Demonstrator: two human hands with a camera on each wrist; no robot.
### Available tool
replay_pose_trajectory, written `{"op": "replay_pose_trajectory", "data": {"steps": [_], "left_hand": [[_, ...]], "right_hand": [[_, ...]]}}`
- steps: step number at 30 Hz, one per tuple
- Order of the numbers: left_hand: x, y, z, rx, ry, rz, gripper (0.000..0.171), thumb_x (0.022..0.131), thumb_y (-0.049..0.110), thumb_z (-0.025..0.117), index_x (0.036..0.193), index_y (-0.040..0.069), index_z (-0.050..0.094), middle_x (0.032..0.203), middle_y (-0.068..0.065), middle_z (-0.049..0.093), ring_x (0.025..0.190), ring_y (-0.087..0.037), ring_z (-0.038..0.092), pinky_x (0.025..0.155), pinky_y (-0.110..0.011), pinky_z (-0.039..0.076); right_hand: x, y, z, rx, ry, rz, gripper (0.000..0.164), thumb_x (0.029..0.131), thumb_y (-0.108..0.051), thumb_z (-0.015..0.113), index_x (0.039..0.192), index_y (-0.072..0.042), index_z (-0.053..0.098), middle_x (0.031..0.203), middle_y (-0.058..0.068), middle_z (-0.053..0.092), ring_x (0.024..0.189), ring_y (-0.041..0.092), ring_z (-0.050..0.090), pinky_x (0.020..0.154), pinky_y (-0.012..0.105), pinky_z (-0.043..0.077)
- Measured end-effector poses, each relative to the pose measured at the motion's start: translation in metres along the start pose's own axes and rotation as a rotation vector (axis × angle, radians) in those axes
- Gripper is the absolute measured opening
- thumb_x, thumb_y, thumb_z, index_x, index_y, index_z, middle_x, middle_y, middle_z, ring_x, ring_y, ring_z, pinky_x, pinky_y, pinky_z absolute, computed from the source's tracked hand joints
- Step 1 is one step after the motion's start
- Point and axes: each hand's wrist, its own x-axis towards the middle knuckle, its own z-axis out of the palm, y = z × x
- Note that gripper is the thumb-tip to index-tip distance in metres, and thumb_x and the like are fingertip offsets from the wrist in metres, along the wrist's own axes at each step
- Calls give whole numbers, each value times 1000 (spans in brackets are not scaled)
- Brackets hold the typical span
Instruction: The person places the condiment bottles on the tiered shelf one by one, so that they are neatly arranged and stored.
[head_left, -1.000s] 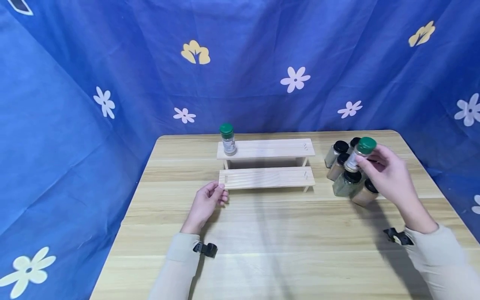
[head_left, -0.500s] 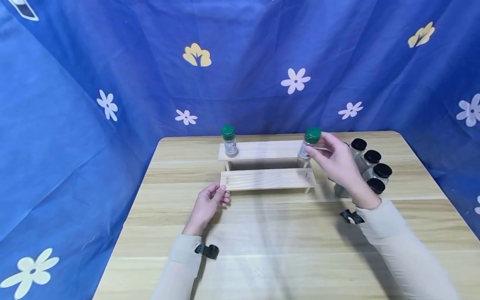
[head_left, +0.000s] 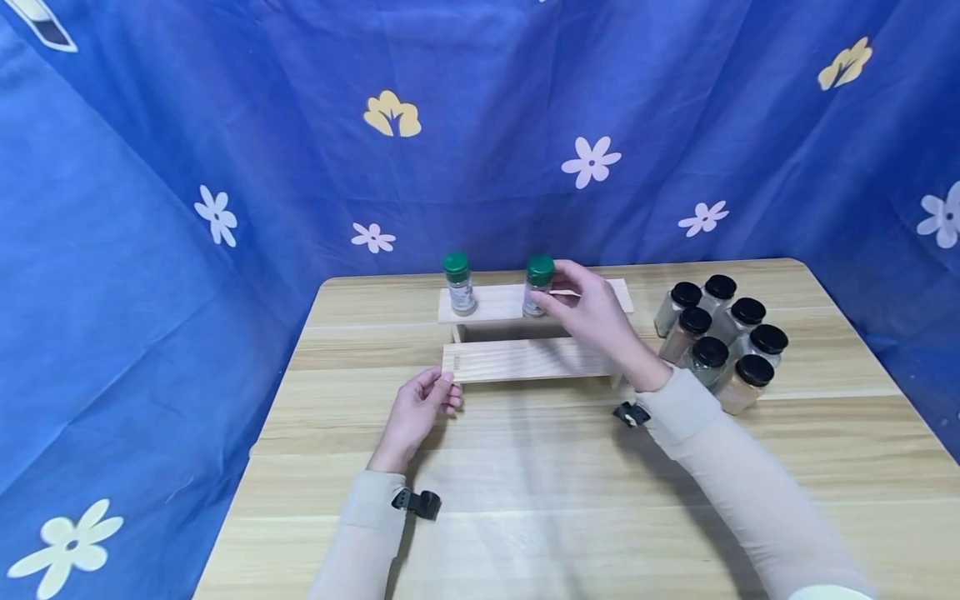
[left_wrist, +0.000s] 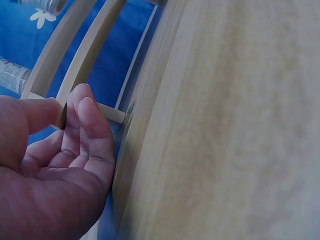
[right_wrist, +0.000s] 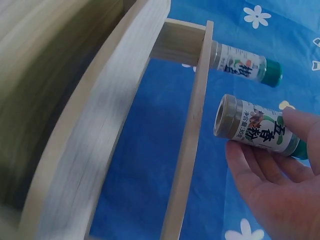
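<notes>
A two-step wooden rack (head_left: 525,360) stands on the table. My left hand (head_left: 415,410) pinches the left front corner of its lower step between thumb and fingers; in the left wrist view the thumb lies on top of the board (left_wrist: 80,62). My right hand (head_left: 596,312) grips a green-capped spice jar (head_left: 537,287) over the upper step's middle. Seen from the right wrist, that jar (right_wrist: 257,125) has its base slightly apart from the upper board (right_wrist: 192,125). Another green-capped jar (head_left: 461,287) stands upright on the upper step's left end.
Several black-capped spice jars (head_left: 708,352) stand grouped on the table (head_left: 525,475), right of the rack. A blue curtain (head_left: 480,167) with flower prints hangs behind the table's back edge.
My right hand has carried the green-capped jar leftward from above the black-capped jars to over the upper step. My left hand has stayed at the lower step's corner.
</notes>
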Motion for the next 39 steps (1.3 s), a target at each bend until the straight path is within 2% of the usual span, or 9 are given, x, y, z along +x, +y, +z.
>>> {"op": "replay_pose_trajectory", "data": {"steps": [4,9,18,25,33,39], "left_hand": [[0,1,-1,4,-2,3,30,110,14,56,131,-6,60,97,-13,73,79,-11,69,70,-20,63],[-1,2,-1,12,1,2,31,110,15,55,133,-6,60,98,-14,73,80,-12,69,71,-20,63],[-2,1,1,12,4,4,31,110,14,56,134,-5,60,100,-15,73,80,-12,69,72,-20,63],[-2,1,0,6,-1,4,33,110,14,55,136,-5,59,98,-13,73,80,-12,69,71,-20,63],[-2,1,1,14,8,4,30,109,14,56,133,-4,61,100,-15,73,81,-13,69,72,-21,63],[-1,1,1,31,8,-9,32,110,17,56,135,-2,60,109,-22,73,83,-13,70,77,-23,65]], "right_hand": [[13,-4,17,30,-8,-2,38,93,-10,81,128,-2,67,118,18,73,112,29,73,98,26,64],[24,-8,33,1,-29,3,40,94,-14,80,130,-4,66,119,16,73,113,28,73,99,26,64],[34,-9,50,-42,-45,25,41,94,-17,81,131,-6,66,116,14,75,111,26,74,99,28,64],[34,-3,52,-39,-47,52,41,95,-18,81,131,-6,66,115,13,74,111,25,73,98,24,63],[33,1,51,-27,-53,39,44,93,-17,83,131,-4,65,116,13,74,111,26,74,100,26,63],[23,-1,35,-3,-48,74,55,92,-19,84,138,-2,61,126,15,72,120,29,71,105,30,62]]}}
